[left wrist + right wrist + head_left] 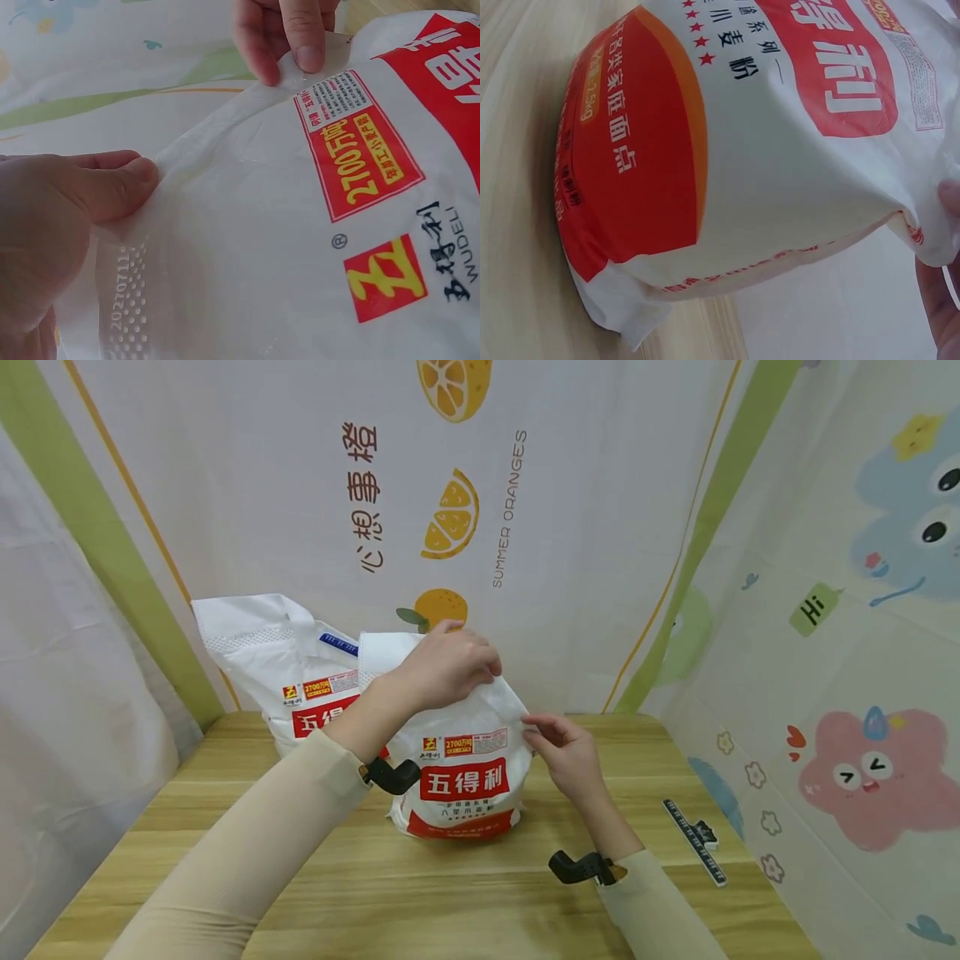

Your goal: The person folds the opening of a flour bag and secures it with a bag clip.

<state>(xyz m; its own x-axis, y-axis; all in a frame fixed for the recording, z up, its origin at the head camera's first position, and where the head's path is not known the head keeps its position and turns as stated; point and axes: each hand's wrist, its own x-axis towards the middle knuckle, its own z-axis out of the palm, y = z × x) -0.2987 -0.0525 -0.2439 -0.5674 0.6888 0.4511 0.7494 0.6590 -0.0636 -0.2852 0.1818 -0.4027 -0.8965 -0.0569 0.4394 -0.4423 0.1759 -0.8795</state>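
Left grip (453, 667) raised, thumb (124, 191) pinching against fingers (112, 159); right grip (568, 756) lower, likewise pinching. Both sleeved forearms (251, 847) reach forward.

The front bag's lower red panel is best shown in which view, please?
The right wrist view, because the front bag's lower red panel is close up, its print large. The head view shows it small; the left wrist view misses it.

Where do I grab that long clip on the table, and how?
Pinch the dark handle at the middle of the long clip, probably coming down from above on the wall side. The handle juts out that way from the thin bar, so finger and thumb should fit round it. The bar lies along the table, so it looks harder to pick up.
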